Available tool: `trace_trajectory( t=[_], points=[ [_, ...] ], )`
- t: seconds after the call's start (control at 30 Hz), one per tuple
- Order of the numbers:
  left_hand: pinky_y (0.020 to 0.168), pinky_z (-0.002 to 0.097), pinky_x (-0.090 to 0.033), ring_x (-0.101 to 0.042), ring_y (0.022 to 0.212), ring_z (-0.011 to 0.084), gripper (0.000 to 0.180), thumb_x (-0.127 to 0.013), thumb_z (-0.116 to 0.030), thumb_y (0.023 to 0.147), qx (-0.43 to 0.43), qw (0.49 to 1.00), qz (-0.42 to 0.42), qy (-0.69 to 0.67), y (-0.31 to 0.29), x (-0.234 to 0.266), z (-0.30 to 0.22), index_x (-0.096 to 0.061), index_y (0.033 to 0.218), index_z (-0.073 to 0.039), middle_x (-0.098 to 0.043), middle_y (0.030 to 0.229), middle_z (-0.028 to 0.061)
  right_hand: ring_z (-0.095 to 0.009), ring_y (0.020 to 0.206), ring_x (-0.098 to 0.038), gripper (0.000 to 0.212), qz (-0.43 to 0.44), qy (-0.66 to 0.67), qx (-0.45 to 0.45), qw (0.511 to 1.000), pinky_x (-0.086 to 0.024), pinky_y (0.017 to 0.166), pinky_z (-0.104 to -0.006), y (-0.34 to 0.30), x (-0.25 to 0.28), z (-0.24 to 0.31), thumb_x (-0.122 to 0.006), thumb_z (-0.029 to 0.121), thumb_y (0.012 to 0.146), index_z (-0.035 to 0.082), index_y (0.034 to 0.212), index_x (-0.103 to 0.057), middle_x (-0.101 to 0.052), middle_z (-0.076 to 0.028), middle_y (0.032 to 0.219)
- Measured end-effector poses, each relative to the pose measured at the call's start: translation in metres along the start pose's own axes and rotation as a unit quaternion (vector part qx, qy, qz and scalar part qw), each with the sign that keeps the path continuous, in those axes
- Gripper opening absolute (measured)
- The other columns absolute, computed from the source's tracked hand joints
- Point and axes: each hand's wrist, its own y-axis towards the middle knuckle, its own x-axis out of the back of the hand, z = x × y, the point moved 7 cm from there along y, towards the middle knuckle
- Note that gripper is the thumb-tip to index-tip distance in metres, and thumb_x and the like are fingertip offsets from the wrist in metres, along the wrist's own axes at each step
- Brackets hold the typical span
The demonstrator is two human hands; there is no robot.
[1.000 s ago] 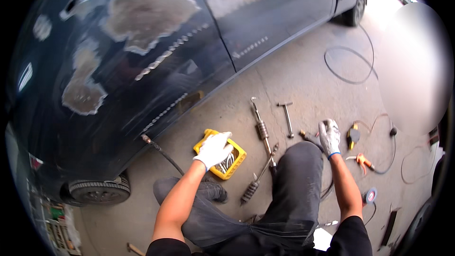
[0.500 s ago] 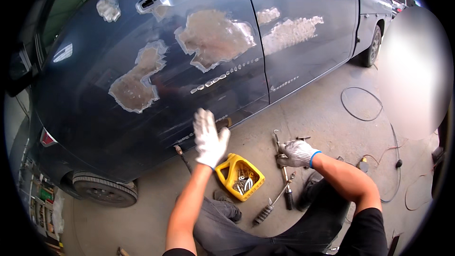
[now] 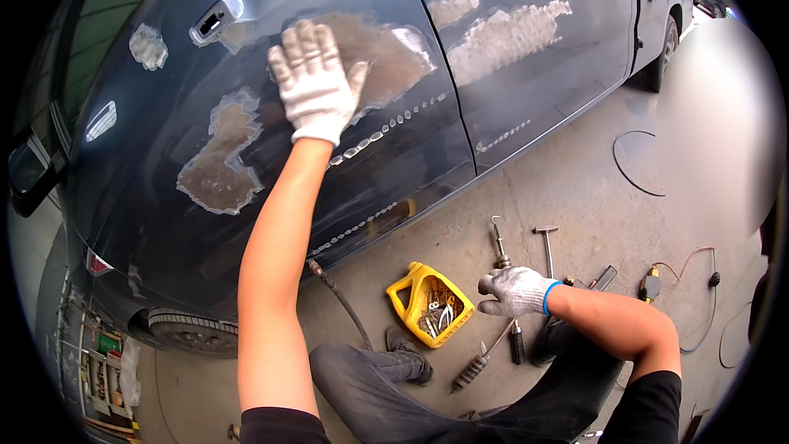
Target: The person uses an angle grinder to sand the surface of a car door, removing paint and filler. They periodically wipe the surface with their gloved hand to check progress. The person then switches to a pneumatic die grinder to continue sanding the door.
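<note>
My left hand (image 3: pixel 315 86), in a white knit glove, lies flat with fingers spread over the bare sanded patch (image 3: pixel 382 62) on the dark blue car door (image 3: pixel 353 189). It covers the left part of that patch. My right hand (image 3: pixel 516 290), gloved in white with a blue cuff, hangs low over the floor, fingers loosely bent, gripping nothing I can see. Beneath it lies a hooked slide hammer (image 3: pixel 499 245), its middle hidden by the hand. Beside it are a rod with a spring-like grip (image 3: pixel 472 370) and a T-handled tool (image 3: pixel 546 240).
A cut yellow jug (image 3: pixel 398 286) of small metal parts stands between my feet and the car. A hose (image 3: pixel 341 300) runs by the sill. Cables (image 3: pixel 705 316) and a yellow-black device (image 3: pixel 650 284) lie at right, near a blurred shape. A front wheel (image 3: pixel 193 329) is lower left.
My left hand has moved up and left from above the sill onto the sanded patch. My right hand stays low over the tools. The view has shifted slightly.
</note>
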Motion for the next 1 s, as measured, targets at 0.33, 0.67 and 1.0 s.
trace_trajectory(
  t=[0.33, 0.67, 1.0],
  points=[
    [0.124, 0.0501, -0.006, -0.017, 0.152, 0.0312, 0.082, -0.047, -0.058, 0.094, -0.214, 0.975, 0.031, -0.050, 0.015, -0.011, -0.093, -0.028, 0.155, -0.007, -0.021, 0.164, 0.0142, -0.042, 0.096, -0.065, 0.049, 0.063, -0.006, -0.027, 0.998, -0.050, 0.088, -0.0481, 0.009, -0.011, -0.014, -0.055, 0.045, 0.089, -0.001, 0.104, -0.064, -0.068, -0.027, 0.096],
    [0.121, 0.0543, -0.007, -0.016, 0.150, 0.0402, 0.083, -0.052, -0.053, 0.094, -0.034, 0.998, -0.055, -0.008, -0.020, 0.017, 0.069, -0.030, 0.152, 0.003, -0.022, 0.161, 0.0239, -0.041, 0.099, -0.064, 0.050, 0.057, 0.023, -0.010, 0.998, -0.050, 0.089, -0.0481, -0.005, -0.013, -0.011, -0.056, 0.047, 0.090, 0.000, 0.106, -0.064, -0.067, -0.025, 0.100],
    [0.120, 0.0576, -0.009, -0.022, 0.148, 0.0441, 0.081, -0.048, -0.058, 0.094, -0.011, 0.996, -0.084, 0.028, 0.055, 0.014, -0.025, -0.040, 0.147, 0.004, -0.030, 0.157, 0.0269, -0.041, 0.094, -0.065, 0.045, 0.055, 0.034, 0.035, 0.997, -0.051, 0.083, -0.0491, -0.001, -0.012, 0.016, -0.057, 0.043, 0.088, 0.001, 0.103, -0.063, -0.067, -0.024, 0.096]
  ],
)
